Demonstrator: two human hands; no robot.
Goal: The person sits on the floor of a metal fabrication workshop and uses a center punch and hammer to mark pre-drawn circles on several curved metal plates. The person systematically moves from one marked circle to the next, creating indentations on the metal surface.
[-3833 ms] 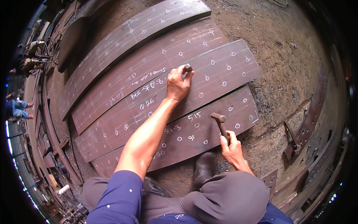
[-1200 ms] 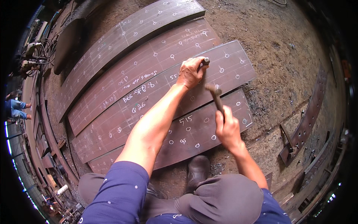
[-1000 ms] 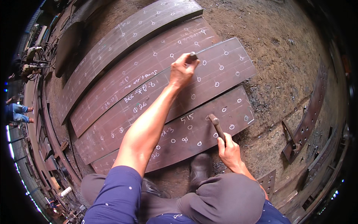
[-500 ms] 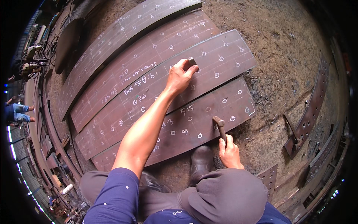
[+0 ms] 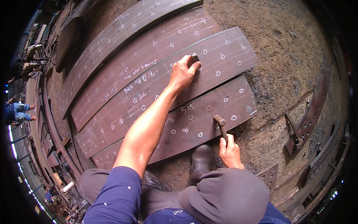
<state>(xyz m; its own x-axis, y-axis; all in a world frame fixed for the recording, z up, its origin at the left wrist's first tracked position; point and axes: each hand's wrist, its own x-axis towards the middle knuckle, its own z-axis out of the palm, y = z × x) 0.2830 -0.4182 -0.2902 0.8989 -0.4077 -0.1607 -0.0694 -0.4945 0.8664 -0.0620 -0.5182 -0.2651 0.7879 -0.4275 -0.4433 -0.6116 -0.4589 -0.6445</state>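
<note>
My left hand (image 5: 182,74) reaches out over a long curved steel plate (image 5: 209,66) marked with chalk circles and lines. Its fingers close around a short metal punch (image 5: 195,57), whose blunt top end sticks up above the thumb; the lower tip is hidden behind the hand. Closer to my body, my right hand (image 5: 231,154) grips the handle of a small hammer (image 5: 220,121). The hammer head is over the nearest steel plate (image 5: 223,108), apart from the punch. Whether the head touches that plate I cannot tell.
Two more chalk-marked plates, a reddish one (image 5: 179,33) and a thick curved one (image 5: 156,16), lie on the far side. A drilled curved strip (image 5: 311,112) rests on the dirt floor (image 5: 283,59) at right. My boot (image 5: 202,160) stands against the nearest plate. Another person's legs (image 5: 22,112) show far left.
My left hand, with the punch, has shifted slightly away from me and to the right. The right hand and hammer have barely moved. The view has shifted a little.
</note>
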